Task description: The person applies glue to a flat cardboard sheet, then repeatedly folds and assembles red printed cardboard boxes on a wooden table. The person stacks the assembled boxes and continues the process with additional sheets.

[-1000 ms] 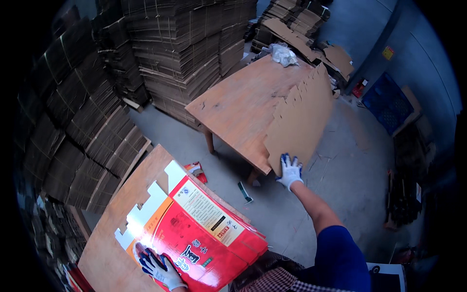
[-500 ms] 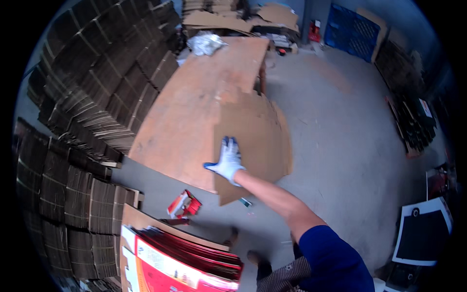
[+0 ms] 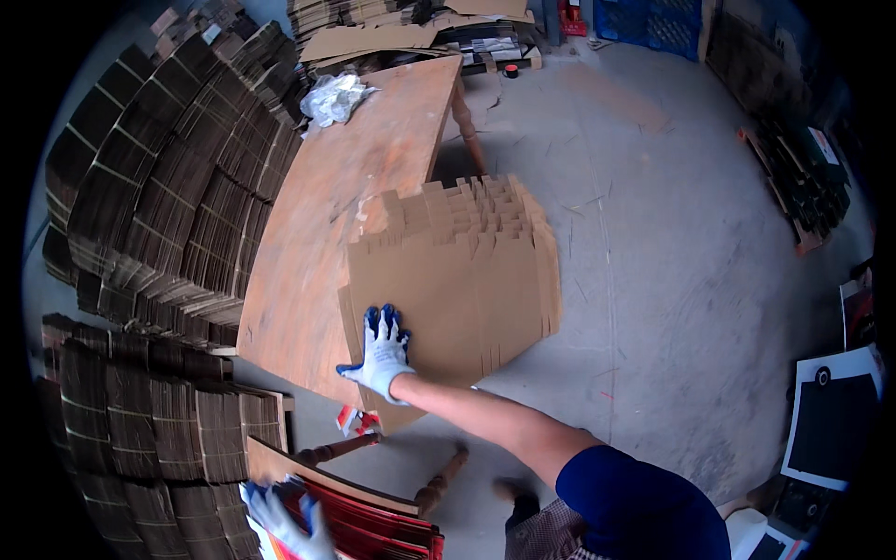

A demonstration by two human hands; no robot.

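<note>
My right hand (image 3: 383, 357), in a white glove with blue fingertips, lies flat on a stack of brown cardboard sheets (image 3: 457, 299), near their left edge. Its fingers are spread. The sheets overlap unevenly, have notched flaps at the far end, and jut past the right edge of a wooden table (image 3: 308, 233). At the lower left, my left hand (image 3: 294, 527), gloved alike and blurred, is over a stack of red printed cardboard (image 3: 373, 518). Its thumb and fingers look apart, and I see nothing held between them.
Tall bundles of strapped cardboard (image 3: 177, 187) line the left side. Crumpled clear plastic (image 3: 334, 99) lies on the table's far end. Flat cardboard (image 3: 373, 39) is piled at the back, near a blue pallet (image 3: 649, 26). Dark flat pieces (image 3: 793, 187) lie on the floor at right.
My left hand has come into view over the red printed cardboard. The view has shifted, and my right hand, still flat on the brown sheets, now appears lower and further left.
</note>
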